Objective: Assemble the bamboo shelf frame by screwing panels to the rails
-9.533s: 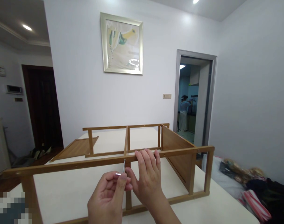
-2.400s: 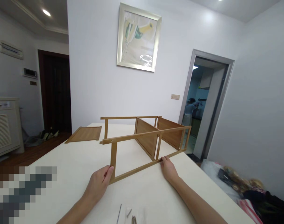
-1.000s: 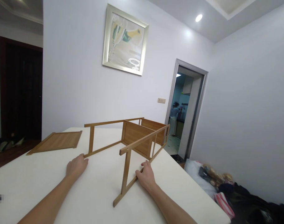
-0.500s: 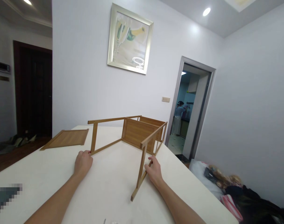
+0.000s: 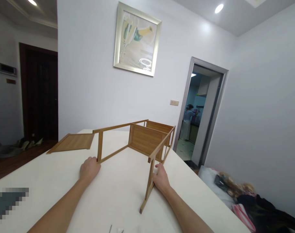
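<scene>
A brown wooden shelf frame (image 5: 147, 137) lies on its side on the white table (image 5: 118, 191), its open end towards me and its slatted shelf panels at the far end. My left hand (image 5: 89, 170) is closed round the near end of its lower left rail, by the corner post; the fingertips are partly hidden. On the other side, my right hand (image 5: 161, 179) grips the lower right rail just behind the near post, thumb and index finger showing. A separate slatted wooden panel (image 5: 73, 142) lies flat beyond my left hand.
Small metal pieces (image 5: 110, 228) lie at the table's near edge. A blurred dark patch (image 5: 6, 204) is at left. To the right, clothes (image 5: 266, 207) are piled beside the table. Through the doorway, a person (image 5: 187, 119) stands in another room.
The view has shifted slightly, so most things appear a little further right. The frame's near end appears slightly lower. Both hands keep their hold on it.
</scene>
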A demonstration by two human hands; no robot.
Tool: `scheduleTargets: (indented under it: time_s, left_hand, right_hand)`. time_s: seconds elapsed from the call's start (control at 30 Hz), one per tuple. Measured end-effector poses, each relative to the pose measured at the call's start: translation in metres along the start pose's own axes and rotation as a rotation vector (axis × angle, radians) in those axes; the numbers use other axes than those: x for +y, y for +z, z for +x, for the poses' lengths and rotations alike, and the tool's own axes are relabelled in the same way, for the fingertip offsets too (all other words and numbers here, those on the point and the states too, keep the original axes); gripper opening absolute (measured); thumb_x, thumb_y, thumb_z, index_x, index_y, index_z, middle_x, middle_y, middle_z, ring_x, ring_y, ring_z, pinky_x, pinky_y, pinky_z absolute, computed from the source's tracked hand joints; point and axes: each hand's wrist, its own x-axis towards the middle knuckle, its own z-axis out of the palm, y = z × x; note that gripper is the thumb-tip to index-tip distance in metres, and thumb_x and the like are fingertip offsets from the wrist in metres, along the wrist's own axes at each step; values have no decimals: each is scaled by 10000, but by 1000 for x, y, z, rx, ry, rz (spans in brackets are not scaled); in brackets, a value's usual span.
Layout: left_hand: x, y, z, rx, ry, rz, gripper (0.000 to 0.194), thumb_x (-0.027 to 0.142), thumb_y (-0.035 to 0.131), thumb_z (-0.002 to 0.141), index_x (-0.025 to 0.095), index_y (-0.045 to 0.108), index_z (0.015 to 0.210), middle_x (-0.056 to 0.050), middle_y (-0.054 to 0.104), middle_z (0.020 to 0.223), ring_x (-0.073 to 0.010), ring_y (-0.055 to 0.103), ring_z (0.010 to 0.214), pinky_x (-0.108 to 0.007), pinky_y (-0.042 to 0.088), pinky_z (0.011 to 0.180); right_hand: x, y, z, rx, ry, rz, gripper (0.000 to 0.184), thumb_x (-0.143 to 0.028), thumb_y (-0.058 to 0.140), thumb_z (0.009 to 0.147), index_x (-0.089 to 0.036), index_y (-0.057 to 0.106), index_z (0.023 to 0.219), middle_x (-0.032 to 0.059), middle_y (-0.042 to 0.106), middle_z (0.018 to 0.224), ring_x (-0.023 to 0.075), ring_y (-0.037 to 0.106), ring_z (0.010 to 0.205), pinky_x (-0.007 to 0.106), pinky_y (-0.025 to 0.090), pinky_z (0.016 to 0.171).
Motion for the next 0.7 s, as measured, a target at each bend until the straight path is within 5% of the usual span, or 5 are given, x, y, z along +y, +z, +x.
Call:
scheduleTargets:
  time_s: [0.17, 0.7]
  left_hand:
    - [11, -10, -5, 11, 4, -5, 478, 429, 331, 932, 118, 676, 1048, -171, 723, 997, -320, 665, 939, -398, 447, 807]
    - [12, -46, -75, -80, 7, -115, 433, 435, 391, 911, 168, 727, 849, -133, 749, 807, -272, 695, 786, -308, 424, 635]
  right_hand:
    - [4, -9, 3, -8, 1, 22, 331, -216, 512, 691, -192, 568, 1017, 92, 653, 1039, 257, 613, 1014, 340, 472, 861]
    - [18, -23, 21, 50, 120, 180, 266, -277, 544, 575, -217, 527, 833, 28, 587, 794, 255, 576, 805, 365, 443, 738]
